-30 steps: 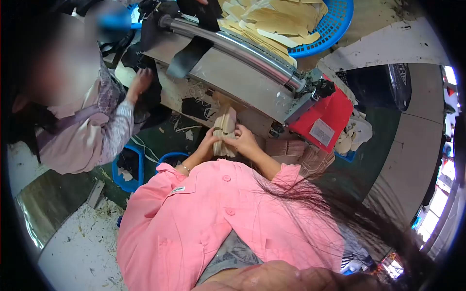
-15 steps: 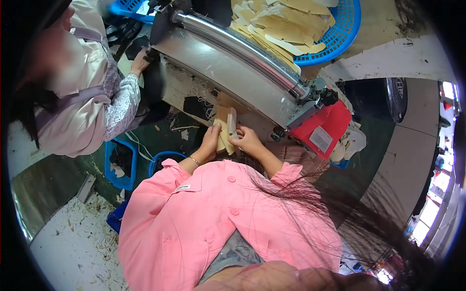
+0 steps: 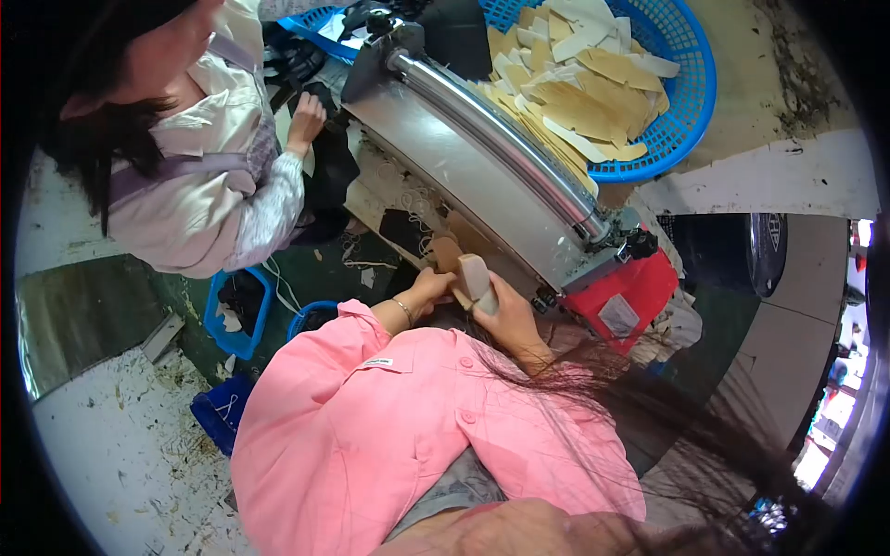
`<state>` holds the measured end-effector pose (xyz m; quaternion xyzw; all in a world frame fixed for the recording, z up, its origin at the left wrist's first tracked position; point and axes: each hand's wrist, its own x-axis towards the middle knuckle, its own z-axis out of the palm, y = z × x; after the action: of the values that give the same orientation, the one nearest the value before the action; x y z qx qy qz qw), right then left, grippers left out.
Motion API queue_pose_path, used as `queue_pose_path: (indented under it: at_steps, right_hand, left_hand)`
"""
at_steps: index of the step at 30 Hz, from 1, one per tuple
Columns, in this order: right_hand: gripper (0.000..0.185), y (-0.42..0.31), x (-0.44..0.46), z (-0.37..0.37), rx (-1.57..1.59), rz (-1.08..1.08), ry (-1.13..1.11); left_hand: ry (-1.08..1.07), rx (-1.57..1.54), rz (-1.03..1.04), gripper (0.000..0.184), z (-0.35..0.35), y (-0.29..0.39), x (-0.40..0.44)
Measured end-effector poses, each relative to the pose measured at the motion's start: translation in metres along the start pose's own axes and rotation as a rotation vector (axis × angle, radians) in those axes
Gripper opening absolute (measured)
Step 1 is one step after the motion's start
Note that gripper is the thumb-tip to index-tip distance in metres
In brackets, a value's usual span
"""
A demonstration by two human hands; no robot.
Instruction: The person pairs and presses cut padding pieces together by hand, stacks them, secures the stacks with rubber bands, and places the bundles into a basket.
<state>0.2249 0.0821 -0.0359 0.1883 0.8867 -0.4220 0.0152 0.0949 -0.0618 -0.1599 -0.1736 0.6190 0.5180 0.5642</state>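
Note:
In front of my chest, my right hand (image 3: 510,320) is wrapped round a small stack of pale, round-ended flat pieces (image 3: 476,281). Close beside it, my left hand (image 3: 428,289) has its fingers closed at the lower edge of some tan flat pieces (image 3: 446,252), which stick out above the fingertips. The two bundles lie nearly against each other, and the pale stack covers part of the tan one. Just beyond both hands stands a machine with a long shiny metal roller (image 3: 501,139) and a flat metal plate (image 3: 445,153).
A blue basket (image 3: 702,93) heaped with tan and white cut pieces (image 3: 593,88) stands behind the roller. At the left a co-worker's hand (image 3: 306,120) rests near dark material. A red machine cover (image 3: 640,301) is to the right. Blue bins (image 3: 243,345) stand low at the left.
The view has shifted, so the scene sits lower and further right. The pale pieces now form a stack in my right hand, turned face up. The co-worker's hand has lifted off the dark material.

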Motion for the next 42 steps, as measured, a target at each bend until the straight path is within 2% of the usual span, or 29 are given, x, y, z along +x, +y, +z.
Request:
queue_pose_path:
  at_steps: [2, 5, 8, 9, 11, 13, 15, 16, 18, 19, 23, 26, 30, 34, 38, 40, 42]
  right_hand:
    - [0.064, 0.005, -0.008, -0.006, -0.005, 0.012, 0.014]
    - [0.067, 0.005, -0.01, -0.014, 0.042, 0.018, 0.041]
    - [0.065, -0.009, -0.013, -0.032, 0.213, 0.075, -0.01]
    - [0.064, -0.017, -0.013, -0.037, 0.29, 0.095, -0.043]
    - [0.061, -0.026, -0.012, -0.042, 0.554, 0.003, 0.013]
    - [0.057, -0.042, -0.01, -0.053, 0.805, -0.082, 0.058]
    - [0.057, -0.059, -0.002, -0.063, 0.953, -0.057, 0.029]
    - [0.057, -0.064, 0.006, -0.064, 1.027, -0.045, 0.01]
    - [0.055, -0.062, 0.021, -0.054, 0.932, -0.105, 0.122]
    - [0.057, -0.06, 0.028, -0.051, 0.975, -0.112, 0.129]
    - [0.057, -0.055, 0.025, -0.059, 1.059, -0.049, 0.215]
    - [0.055, -0.054, 0.023, -0.07, 1.121, -0.043, 0.256]
    - [0.056, -0.056, 0.02, -0.073, 1.116, -0.014, 0.233]
    - [0.061, -0.053, 0.013, -0.073, 1.095, 0.061, 0.208]
    - [0.061, -0.049, 0.016, -0.06, 1.08, 0.047, 0.152]
    - [0.061, -0.047, 0.021, -0.045, 1.077, 0.041, 0.045]
    - [0.061, -0.041, 0.028, -0.026, 0.999, 0.069, -0.074]
  left_hand:
    - [-0.005, 0.042, 0.043, 0.051, -0.005, -0.006, 0.019]
    - [0.205, 0.298, 0.333, 0.047, -0.005, -0.002, 0.012]
    - [0.01, 0.393, 0.246, 0.052, -0.02, 0.017, 0.0]
    - [-0.007, 0.359, 0.339, 0.05, -0.023, 0.016, -0.005]
    - [-0.098, 0.399, 0.276, 0.05, -0.045, 0.025, -0.015]
    - [-0.079, 0.293, 0.321, 0.049, -0.042, 0.048, -0.046]
    - [0.033, 0.036, 0.457, 0.047, -0.02, 0.072, -0.106]
    - [0.023, 0.054, 0.476, 0.047, -0.018, 0.075, -0.107]
    - [0.004, 0.082, 0.521, 0.046, -0.02, 0.086, -0.107]
    - [0.002, 0.149, 0.516, 0.047, -0.031, 0.082, -0.09]
    - [-0.079, 0.073, 0.394, 0.039, -0.054, 0.058, -0.063]
    - [-0.083, -0.051, 0.284, 0.039, -0.063, 0.063, -0.083]
    - [0.094, -0.162, 0.24, 0.035, -0.096, 0.045, -0.088]
    - [0.15, -0.21, 0.19, 0.036, -0.116, 0.016, -0.09]
    - [0.078, -0.128, 0.245, 0.042, -0.1, 0.005, -0.087]
    - [0.042, -0.074, 0.31, 0.049, -0.076, 0.021, -0.09]
    - [0.031, -0.229, 0.179, 0.059, -0.066, 0.013, -0.057]
